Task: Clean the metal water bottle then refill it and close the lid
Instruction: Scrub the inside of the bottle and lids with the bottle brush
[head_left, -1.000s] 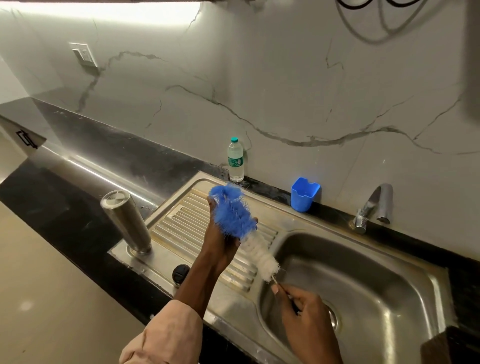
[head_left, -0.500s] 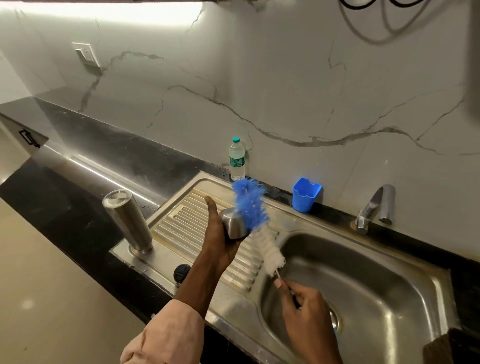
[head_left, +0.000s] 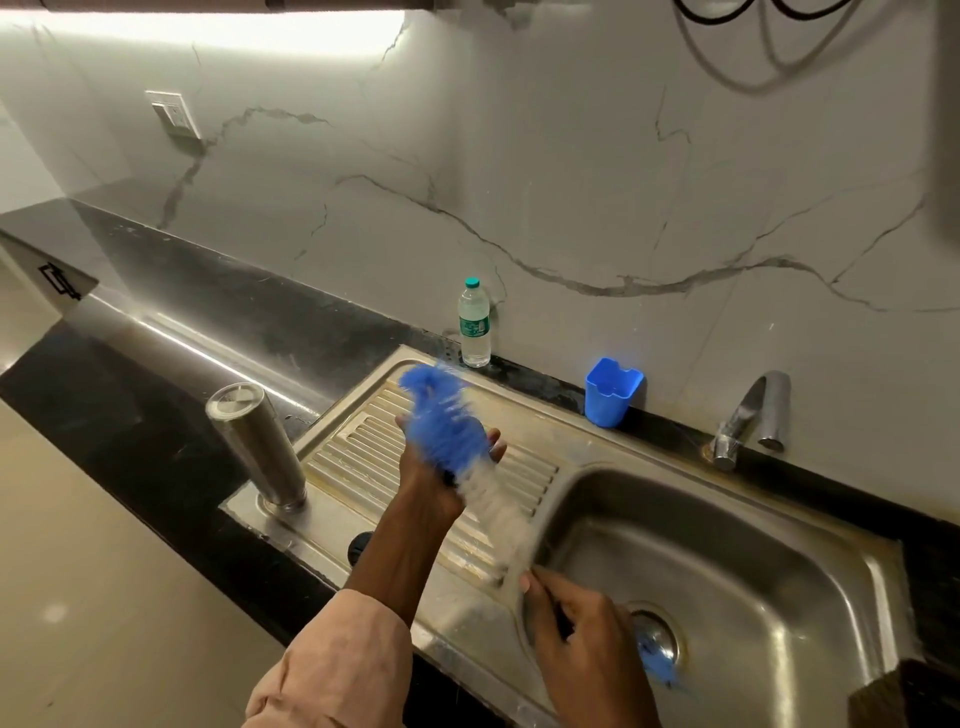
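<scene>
**Brush working over the lid above the drainboard**

The steel sink (head_left: 727, 545) is lying under both hands. The metal bottle (head_left: 257, 447), smooth and cylindrical, is standing upside down at the drainboard's left corner, nearer the left hand (head_left: 431, 478). That hand is cupping something hidden behind the blurred blue-and-white bristle brush (head_left: 452, 441), probably the lid. The brush is slanting down to the right hand (head_left: 582, 623), which is gripping its handle.

1. A black stone counter (head_left: 156, 415) runs along a marble-look wall, with a steel sink (head_left: 727, 545) set into it.
2. A metal water bottle (head_left: 257, 447) stands inverted on the draining board's corner, left of the left hand (head_left: 431, 478).
3. A clear plastic bottle (head_left: 474, 322) stands beyond that hand, at the wall.
4. A blue cup (head_left: 610, 392) sits beyond the right hand (head_left: 582, 634), beside a tap (head_left: 748, 415).
</scene>
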